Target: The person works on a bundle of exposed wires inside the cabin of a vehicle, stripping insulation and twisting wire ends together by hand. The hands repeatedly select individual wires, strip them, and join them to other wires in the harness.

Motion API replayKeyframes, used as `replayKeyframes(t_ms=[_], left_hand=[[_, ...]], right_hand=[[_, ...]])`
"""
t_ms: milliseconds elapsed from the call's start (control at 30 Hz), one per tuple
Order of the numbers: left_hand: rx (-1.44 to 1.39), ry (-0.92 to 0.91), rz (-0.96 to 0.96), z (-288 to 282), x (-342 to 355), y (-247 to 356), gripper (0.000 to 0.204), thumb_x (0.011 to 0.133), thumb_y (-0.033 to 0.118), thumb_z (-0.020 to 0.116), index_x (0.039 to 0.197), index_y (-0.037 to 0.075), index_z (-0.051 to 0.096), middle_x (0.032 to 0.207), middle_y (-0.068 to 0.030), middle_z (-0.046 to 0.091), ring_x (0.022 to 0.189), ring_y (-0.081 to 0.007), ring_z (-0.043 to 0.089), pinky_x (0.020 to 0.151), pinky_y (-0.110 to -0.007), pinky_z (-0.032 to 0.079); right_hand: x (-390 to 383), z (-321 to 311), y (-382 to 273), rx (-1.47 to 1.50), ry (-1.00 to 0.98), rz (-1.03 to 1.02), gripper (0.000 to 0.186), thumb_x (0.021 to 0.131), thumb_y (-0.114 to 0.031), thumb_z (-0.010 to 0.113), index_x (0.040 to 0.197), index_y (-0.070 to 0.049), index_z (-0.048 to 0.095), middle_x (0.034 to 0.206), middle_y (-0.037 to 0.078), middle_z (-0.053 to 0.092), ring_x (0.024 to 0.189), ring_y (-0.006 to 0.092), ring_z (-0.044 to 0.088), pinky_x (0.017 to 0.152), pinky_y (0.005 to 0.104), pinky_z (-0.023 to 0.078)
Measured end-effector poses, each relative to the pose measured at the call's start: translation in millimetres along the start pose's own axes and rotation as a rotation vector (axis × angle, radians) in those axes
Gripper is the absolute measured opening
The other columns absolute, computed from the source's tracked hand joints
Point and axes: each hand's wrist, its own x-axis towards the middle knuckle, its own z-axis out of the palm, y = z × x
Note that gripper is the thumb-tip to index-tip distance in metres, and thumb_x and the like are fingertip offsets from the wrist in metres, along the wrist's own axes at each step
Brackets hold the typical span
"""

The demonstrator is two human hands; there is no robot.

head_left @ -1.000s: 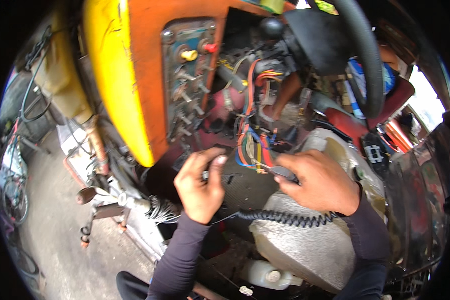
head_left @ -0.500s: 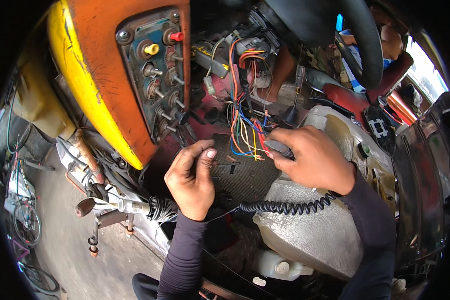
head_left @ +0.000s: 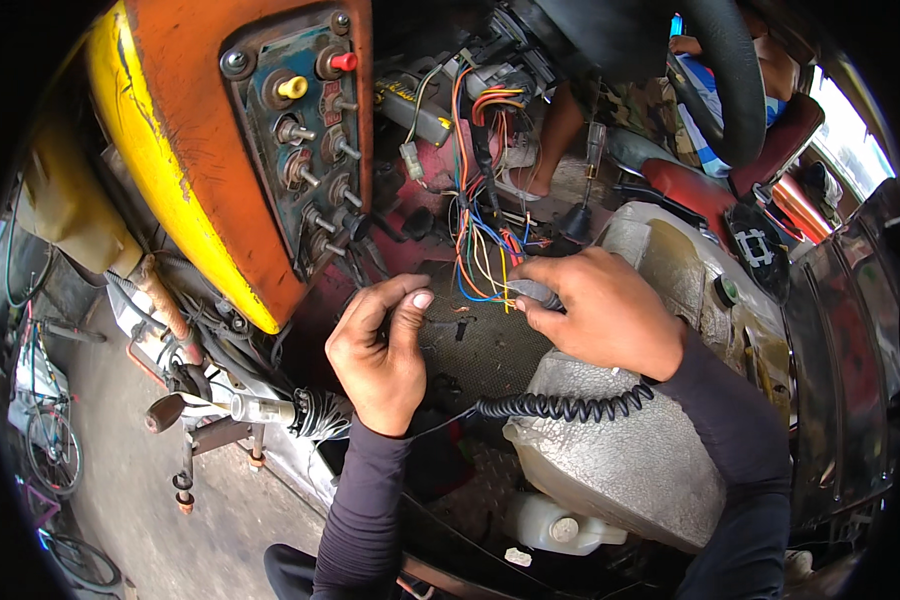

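My right hand is closed around a small grey tool whose kind I cannot make out. Its fingertips are at the ends of a bundle of coloured wires, which hangs down in orange, blue, yellow and white strands. Left of the wires, my left hand is pinched shut, thumb against index finger. Anything between those fingertips is too small to tell. A black coiled cord stretches below both hands, from near my left wrist to under my right wrist.
An orange and yellow panel with toggle switches stands at left. The steering wheel is at upper right. A silvery padded cover bulges beside my right forearm, above a white plastic bottle. Another person's leg is beyond the wires.
My right hand has shifted slightly left and down with the grey tool along the wire ends. My left hand keeps its pinch. The whole view has moved a little.
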Motion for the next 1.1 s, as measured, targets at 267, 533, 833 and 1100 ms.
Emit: replayKeyframes(t_ms=[267,533,833,1100], left_hand=[[0.0,-0.017,-0.005,0,1,4,0.011,0.094,0.002,0.08,0.105,0.0,0.08,0.096,-0.0112,0.079,0.085,-0.0185,0.073,0.081,-0.03,0.056],[-0.018,-0.04,-0.008,1,1,5,0.012,0.094,0.002,0.08,0.106,0.0,0.08,0.096,-0.012,0.079,0.086,-0.0196,0.074,0.081,-0.031,0.057],[0.025,-0.089,0.063,3,6,13,0.012,0.094,-0.001,0.079,0.106,-0.003,0.08,0.093,-0.0095,0.078,0.081,-0.013,0.068,0.075,-0.027,0.054],[0.045,-0.032,0.109,3,16,20,0.013,0.093,-0.001,0.08,0.105,-0.001,0.082,0.094,-0.0112,0.078,0.082,-0.0169,0.071,0.076,-0.03,0.056]], right_hand=[[19,15,13,0.09,-0.029,0.035,0.029,0.092,-0.026,0.076,0.103,0.0,0.078,0.094,0.025,0.074,0.094,0.0436,0.074,0.086,0.0523,0.057],[22,21,15,0.34,-0.024,0.145,0.025,0.091,-0.023,0.076,0.097,0.001,0.076,0.087,0.025,0.072,0.084,0.0421,0.073,0.079,0.047,0.055],[12,27,-17,0.247,0.385,-0.022,0.017,0.092,-0.019,0.077,0.1,-0.004,0.076,0.082,0.022,0.073,0.079,0.0426,0.073,0.067,0.0479,0.057],[23,17,-16,-0.146,0.357,-0.366,0.03,0.089,-0.021,0.081,0.113,-0.01,0.067,0.089,0.01,0.075,0.079,0.0328,0.076,0.066,0.0461,0.059]])
